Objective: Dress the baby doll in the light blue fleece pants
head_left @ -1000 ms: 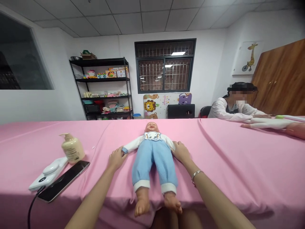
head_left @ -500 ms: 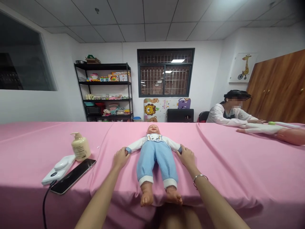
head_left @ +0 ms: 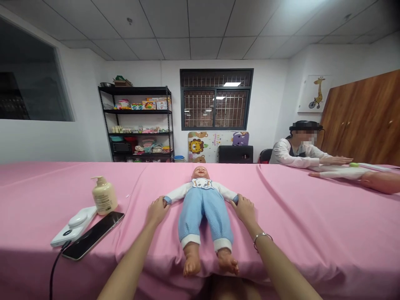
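A baby doll (head_left: 204, 208) in light blue trousers and a white-sleeved top with an animal-face bib lies on its back on the pink tablecloth (head_left: 281, 216). Its head points away from me and its bare feet reach the near edge. My left hand (head_left: 158, 208) is closed around the doll's hand at the left, by the blue cuff. At the right, my right hand (head_left: 244, 207) grips the doll's other hand in the same way. Both doll arms are stretched out sideways. The doll's own hands are mostly hidden under my fingers.
Left of the doll stand a pump bottle (head_left: 104, 196), a white power bank (head_left: 75, 225) with a cable, and a black phone (head_left: 93, 235). At the right another person (head_left: 296, 146) sits with hands near a second doll (head_left: 375, 179). A shelf rack (head_left: 134, 111) stands behind the table.
The view has tilted slightly, so everything sits a little lower. My hands keep hold of the doll's hands, and the doll's pose looks the same. The other person's hands have shifted slightly.
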`<state>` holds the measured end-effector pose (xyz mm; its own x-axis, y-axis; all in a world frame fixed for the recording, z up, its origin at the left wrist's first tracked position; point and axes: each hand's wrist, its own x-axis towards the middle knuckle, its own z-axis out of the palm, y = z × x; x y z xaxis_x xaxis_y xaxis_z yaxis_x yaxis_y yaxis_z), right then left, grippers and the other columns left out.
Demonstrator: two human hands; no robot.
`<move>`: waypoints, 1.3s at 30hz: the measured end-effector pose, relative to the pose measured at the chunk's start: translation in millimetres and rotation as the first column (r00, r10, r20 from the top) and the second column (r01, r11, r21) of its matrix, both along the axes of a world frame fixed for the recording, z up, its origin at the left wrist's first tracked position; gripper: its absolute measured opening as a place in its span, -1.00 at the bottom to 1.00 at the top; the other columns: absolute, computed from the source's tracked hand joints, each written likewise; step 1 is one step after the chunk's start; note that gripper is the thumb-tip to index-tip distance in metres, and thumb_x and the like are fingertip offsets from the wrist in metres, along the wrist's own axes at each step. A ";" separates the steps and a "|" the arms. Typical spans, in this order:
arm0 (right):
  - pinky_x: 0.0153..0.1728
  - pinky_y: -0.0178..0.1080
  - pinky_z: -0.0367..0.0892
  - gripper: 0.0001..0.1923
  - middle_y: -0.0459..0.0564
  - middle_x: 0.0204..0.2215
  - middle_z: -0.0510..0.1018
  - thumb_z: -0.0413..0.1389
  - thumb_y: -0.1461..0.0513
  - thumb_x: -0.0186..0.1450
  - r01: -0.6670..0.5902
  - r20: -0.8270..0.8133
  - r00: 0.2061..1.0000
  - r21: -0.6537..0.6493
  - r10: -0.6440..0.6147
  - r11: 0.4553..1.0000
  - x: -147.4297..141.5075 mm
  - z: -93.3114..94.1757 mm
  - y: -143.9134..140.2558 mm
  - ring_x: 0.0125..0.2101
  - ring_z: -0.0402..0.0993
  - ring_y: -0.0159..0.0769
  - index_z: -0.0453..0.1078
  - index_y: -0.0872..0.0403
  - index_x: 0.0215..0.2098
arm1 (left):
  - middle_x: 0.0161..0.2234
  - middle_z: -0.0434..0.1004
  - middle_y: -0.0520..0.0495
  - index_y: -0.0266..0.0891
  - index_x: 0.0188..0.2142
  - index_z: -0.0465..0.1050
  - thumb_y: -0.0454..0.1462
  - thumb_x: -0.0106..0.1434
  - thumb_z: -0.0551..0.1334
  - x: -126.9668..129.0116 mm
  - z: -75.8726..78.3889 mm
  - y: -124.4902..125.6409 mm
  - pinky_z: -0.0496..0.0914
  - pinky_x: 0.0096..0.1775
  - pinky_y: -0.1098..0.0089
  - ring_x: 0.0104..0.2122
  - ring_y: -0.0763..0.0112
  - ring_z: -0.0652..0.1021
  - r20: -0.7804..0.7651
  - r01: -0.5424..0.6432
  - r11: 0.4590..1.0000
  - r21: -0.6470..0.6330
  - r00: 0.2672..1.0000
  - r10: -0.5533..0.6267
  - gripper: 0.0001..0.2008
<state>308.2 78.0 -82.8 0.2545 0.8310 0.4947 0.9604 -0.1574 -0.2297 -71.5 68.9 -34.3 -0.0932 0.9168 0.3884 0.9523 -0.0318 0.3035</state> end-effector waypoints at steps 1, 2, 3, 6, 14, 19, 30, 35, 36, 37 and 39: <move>-0.22 -0.19 0.13 -0.54 0.14 -0.25 0.48 -0.02 -0.02 0.27 0.002 0.005 1.000 0.003 -0.002 1.000 -0.2 -0.3 0.1 -0.19 0.38 -0.09 0.21 0.13 -0.03 | -0.17 0.48 -0.09 -0.18 -0.10 0.27 -0.17 0.17 0.08 -0.7 -1.0 0.9 0.21 -0.29 0.38 -0.18 0.24 0.45 0.004 0.003 1.000 0.001 1.000 -0.003 -0.69; -0.22 -0.19 0.13 -0.54 0.14 -0.25 0.47 -0.02 -0.02 0.27 0.003 0.009 1.000 0.006 -0.003 1.000 -0.5 -0.5 0.0 -0.19 0.38 -0.09 0.20 0.13 -0.03 | -0.16 0.48 -0.09 -0.18 -0.09 0.27 -0.17 0.17 0.08 -1.5 -2.1 1.7 0.21 -0.29 0.37 -0.18 0.24 0.45 0.007 0.006 1.000 0.002 1.000 -0.006 -0.69; -0.23 -0.19 0.13 -0.55 0.15 -0.25 0.47 -0.02 -0.02 0.27 0.002 0.013 1.000 0.009 -0.002 1.000 -0.9 -0.6 -0.2 -0.19 0.38 -0.09 0.20 0.13 -0.03 | -0.16 0.48 -0.09 -0.18 -0.10 0.27 -0.17 0.17 0.07 -2.3 -3.0 2.5 0.21 -0.29 0.37 -0.18 0.24 0.45 0.008 0.009 1.000 0.004 1.000 -0.009 -0.69; -0.24 -0.19 0.13 -0.55 0.14 -0.26 0.47 -0.02 -0.02 0.27 0.002 0.020 1.000 0.022 -0.003 1.000 -1.8 -0.2 -1.0 -0.20 0.38 -0.08 0.21 0.14 -0.05 | -0.17 0.47 -0.10 -0.19 -0.11 0.27 -0.16 0.17 0.07 -4.0 -5.1 4.4 0.20 -0.30 0.38 -0.20 0.24 0.45 0.003 0.012 1.000 0.001 1.000 -0.012 -0.70; -0.26 -0.19 0.12 -0.58 0.11 -0.27 0.47 -0.02 -0.02 0.27 -0.001 0.001 1.000 0.009 0.001 1.000 -0.8 -0.2 0.5 -0.22 0.38 -0.09 0.22 0.13 -0.10 | -0.15 0.47 -0.10 -0.19 -0.10 0.27 -0.15 0.18 0.07 -4.4 -4.9 5.9 0.22 -0.28 0.37 -0.19 0.25 0.45 -0.011 0.014 1.000 -0.008 1.000 -0.014 -0.69; -0.25 -0.20 0.12 -0.58 0.15 -0.27 0.47 -0.02 -0.02 0.27 0.009 -0.001 1.000 0.003 -0.009 1.000 -0.8 -0.4 1.1 -0.21 0.38 -0.10 0.23 0.14 -0.12 | -0.15 0.47 -0.10 -0.19 -0.12 0.29 -0.15 0.17 0.07 -4.4 -3.5 5.1 0.22 -0.29 0.37 -0.20 0.23 0.45 -0.010 0.008 1.000 -0.007 1.000 -0.008 -0.70; -0.26 -0.19 0.12 -0.58 0.14 -0.28 0.47 -0.02 -0.03 0.27 0.003 -0.002 1.000 -0.004 -0.003 1.000 0.0 -0.1 1.8 -0.21 0.37 -0.08 0.24 0.14 -0.14 | -0.17 0.47 -0.08 -0.17 -0.13 0.30 -0.17 0.16 0.08 -3.9 -2.8 5.2 0.22 -0.31 0.37 -0.21 0.24 0.45 -0.002 0.005 1.000 -0.003 1.000 -0.005 -0.71; -0.26 -0.20 0.12 -0.58 0.13 -0.27 0.47 -0.03 -0.04 0.27 0.002 -0.007 1.000 0.008 -0.002 1.000 -0.3 0.0 1.8 -0.20 0.36 -0.08 0.24 0.14 -0.13 | -0.14 0.46 -0.10 -0.18 -0.11 0.30 -0.16 0.18 0.07 -1.8 0.1 1.9 0.23 -0.29 0.39 -0.20 0.27 0.45 -0.011 0.002 1.000 -0.020 1.000 -0.002 -0.70; -0.26 -0.20 0.13 -0.58 0.13 -0.26 0.47 -0.03 -0.04 0.27 0.002 -0.008 1.000 0.005 -0.002 1.000 -0.5 0.2 1.7 -0.20 0.36 -0.08 0.24 0.14 -0.14 | -0.14 0.46 -0.10 -0.19 -0.11 0.30 -0.16 0.18 0.07 -1.6 0.7 1.5 0.23 -0.28 0.39 -0.19 0.27 0.45 -0.012 0.002 1.000 -0.022 1.000 -0.002 -0.70; -0.26 -0.20 0.13 -0.58 0.13 -0.26 0.47 -0.04 -0.04 0.27 0.001 -0.010 1.000 0.001 -0.001 1.000 -0.8 0.5 1.5 -0.20 0.36 -0.09 0.24 0.14 -0.14 | -0.14 0.46 -0.11 -0.19 -0.11 0.30 -0.15 0.18 0.07 -1.6 1.3 1.3 0.23 -0.28 0.39 -0.19 0.27 0.45 -0.014 0.000 1.000 -0.026 1.000 0.000 -0.70; -0.26 -0.20 0.13 -0.58 0.14 -0.26 0.47 -0.04 -0.03 0.27 -0.001 -0.014 1.000 -0.004 0.001 1.000 -1.6 1.5 0.7 -0.19 0.36 -0.09 0.24 0.14 -0.13 | -0.15 0.46 -0.12 -0.19 -0.11 0.30 -0.15 0.19 0.07 -1.9 1.9 1.3 0.23 -0.28 0.39 -0.18 0.27 0.45 -0.019 0.000 1.000 -0.031 1.000 0.000 -0.70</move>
<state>306.6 78.6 -81.3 0.2610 0.8331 0.4877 0.9572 -0.1577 -0.2428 -73.4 70.3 -32.4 -0.0861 0.9283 0.3618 0.9579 -0.0227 0.2862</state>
